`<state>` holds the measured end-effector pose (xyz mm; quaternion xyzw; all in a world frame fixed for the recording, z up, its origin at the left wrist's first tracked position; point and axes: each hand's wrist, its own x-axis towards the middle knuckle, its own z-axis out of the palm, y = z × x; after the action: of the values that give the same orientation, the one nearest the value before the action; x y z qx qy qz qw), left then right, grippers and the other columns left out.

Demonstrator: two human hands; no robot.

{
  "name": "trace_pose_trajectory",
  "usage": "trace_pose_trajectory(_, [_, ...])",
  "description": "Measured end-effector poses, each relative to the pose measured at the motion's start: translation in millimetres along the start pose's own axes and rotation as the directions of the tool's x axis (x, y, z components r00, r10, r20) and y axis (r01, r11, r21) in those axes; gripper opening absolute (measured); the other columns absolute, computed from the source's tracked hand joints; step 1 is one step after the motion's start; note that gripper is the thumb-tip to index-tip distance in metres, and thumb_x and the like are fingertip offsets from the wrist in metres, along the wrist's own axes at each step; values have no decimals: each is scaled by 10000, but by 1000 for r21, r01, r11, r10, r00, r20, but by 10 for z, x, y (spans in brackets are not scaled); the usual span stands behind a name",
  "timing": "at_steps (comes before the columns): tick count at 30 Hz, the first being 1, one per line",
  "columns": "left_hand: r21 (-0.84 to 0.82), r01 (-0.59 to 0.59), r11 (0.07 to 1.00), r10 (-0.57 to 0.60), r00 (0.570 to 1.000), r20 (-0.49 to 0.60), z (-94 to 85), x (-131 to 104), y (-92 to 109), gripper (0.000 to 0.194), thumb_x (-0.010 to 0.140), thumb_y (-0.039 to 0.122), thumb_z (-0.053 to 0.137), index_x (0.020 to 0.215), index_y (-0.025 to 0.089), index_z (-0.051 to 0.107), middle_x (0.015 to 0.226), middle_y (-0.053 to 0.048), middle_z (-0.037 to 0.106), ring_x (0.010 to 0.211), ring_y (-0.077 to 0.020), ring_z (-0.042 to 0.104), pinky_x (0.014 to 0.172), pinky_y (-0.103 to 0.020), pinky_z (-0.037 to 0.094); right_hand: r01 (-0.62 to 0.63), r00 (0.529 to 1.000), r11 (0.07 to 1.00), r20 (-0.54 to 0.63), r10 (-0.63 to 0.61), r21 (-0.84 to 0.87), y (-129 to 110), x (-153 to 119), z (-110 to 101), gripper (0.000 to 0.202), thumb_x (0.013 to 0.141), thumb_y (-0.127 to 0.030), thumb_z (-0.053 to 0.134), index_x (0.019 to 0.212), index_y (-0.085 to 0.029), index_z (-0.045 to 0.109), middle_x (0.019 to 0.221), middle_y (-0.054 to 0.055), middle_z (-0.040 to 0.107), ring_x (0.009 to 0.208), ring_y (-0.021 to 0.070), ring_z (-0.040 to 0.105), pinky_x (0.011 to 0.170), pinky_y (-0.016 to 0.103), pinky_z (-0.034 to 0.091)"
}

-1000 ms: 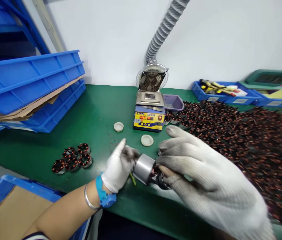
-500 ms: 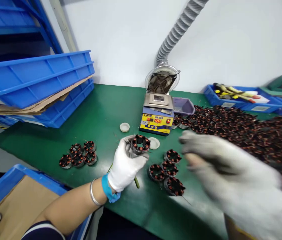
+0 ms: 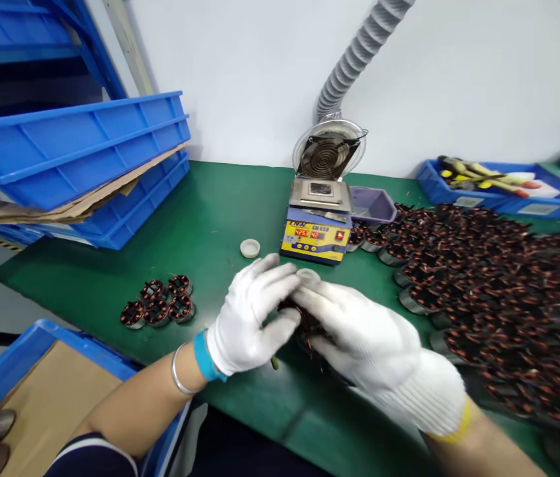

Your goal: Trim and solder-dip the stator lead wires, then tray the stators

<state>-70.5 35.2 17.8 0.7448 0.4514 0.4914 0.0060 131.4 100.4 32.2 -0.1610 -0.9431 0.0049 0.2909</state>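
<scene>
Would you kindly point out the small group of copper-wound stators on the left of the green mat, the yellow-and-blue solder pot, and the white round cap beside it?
Group of copper-wound stators (image 3: 157, 303): head view, middle of the cluster.
Yellow-and-blue solder pot (image 3: 316, 234): head view, yellow front panel.
White round cap (image 3: 249, 248): head view, its top face.

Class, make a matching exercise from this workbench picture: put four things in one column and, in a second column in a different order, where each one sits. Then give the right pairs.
Things:
1. small group of wound coils
2. yellow-fronted heater unit
3. stacked blue crates
4. large heap of wound coils

Places:
A. far left of the bench, with cardboard between them
B. right side of the green mat
C. back of the mat, under the grey hose
D. on the mat, left of the gloved left hand

Pairs: 1-D, 2-C, 3-A, 4-B
</scene>
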Motion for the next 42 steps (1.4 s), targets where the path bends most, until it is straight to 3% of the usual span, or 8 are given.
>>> trace_pose_trajectory(5, [56, 141, 988, -143, 989, 47, 40, 38, 88, 217, 872, 147, 554, 687, 220, 467, 638, 3, 575, 590, -150, 552, 583, -284, 452, -21, 997, 989, -72, 11, -144, 162, 27, -125, 572, 763, -54, 485, 1324, -146, 544, 1212, 149, 692, 1048, 271, 700, 866, 396, 618])
trace_pose_trajectory(11, [-265, 345, 900, -389, 911, -135, -8, 47, 139, 62, 847, 174, 582, 892, 216, 587, 853, -40, 660, 773, -173, 639, 684, -296, 512, -14, 997, 987, -78, 2, -163, 181, 28, -191, 576, 749, -49, 482, 1313, -162, 514, 1220, 140, 686, 1069, 271, 690, 872, 396, 614])
trace_pose_trajectory(14, [-220, 525, 822, -529, 847, 45, 4, 103, 74, 225, 854, 252, 608, 1071, 192, 620, 984, -70, 704, 872, -194, 665, 715, -305, 525, 48, 997, 989, -45, -55, -139, 124, 69, -143, 529, 741, -33, 466, 1251, -142, 553, 1189, 142, 702, 1024, 244, 700, 864, 360, 609])
trace_pose_trajectory(18, [-99, 374, 922, -351, 917, 189, -29, 110, 99, 145, 865, 179, 555, 722, 196, 574, 656, 10, 604, 615, -130, 552, 600, -262, 438, -5, 1000, 990, -26, 1, -139, 142, 60, -88, 530, 725, -10, 462, 1222, -141, 591, 1189, 139, 703, 1027, 251, 697, 867, 373, 602])
trace_pose_trajectory(22, [-120, 191, 974, -192, 981, 5, -94, 79, 174, 201, 789, 133, 596, 634, 204, 491, 574, 34, 521, 533, -107, 467, 546, -250, 389, -68, 997, 993, -36, 65, -95, 196, 2, -105, 555, 735, -34, 492, 1276, -125, 578, 1228, 156, 683, 1099, 295, 674, 906, 435, 594])
trace_pose_trajectory(28, [-188, 554, 811, -548, 832, 86, 29, 102, 94, 100, 833, 278, 615, 867, 189, 645, 760, -18, 698, 645, -146, 614, 592, -255, 479, -51, 999, 996, -21, 50, -71, 172, 17, -98, 565, 743, -66, 493, 1291, -168, 582, 1248, 132, 681, 1109, 265, 679, 923, 407, 597])
trace_pose_trajectory(35, [-141, 126, 982, -124, 992, 22, -21, 25, 241, 168, 732, 97, 584, 632, 209, 507, 558, 37, 537, 503, -108, 478, 529, -245, 392, -152, 988, 985, -11, 152, -85, 189, 40, -199, 545, 753, -92, 513, 1283, -193, 588, 1227, 121, 689, 1109, 259, 683, 932, 387, 593])
trace_pose_trajectory(42, [-308, 637, 707, -614, 769, 181, 13, 111, 150, 114, 809, 297, 649, 817, 183, 649, 763, -23, 698, 678, -159, 633, 644, -277, 526, -27, 1000, 998, -6, 27, -48, 159, 52, -99, 508, 761, -79, 488, 1254, -145, 592, 1199, 141, 696, 1047, 261, 698, 869, 385, 611])
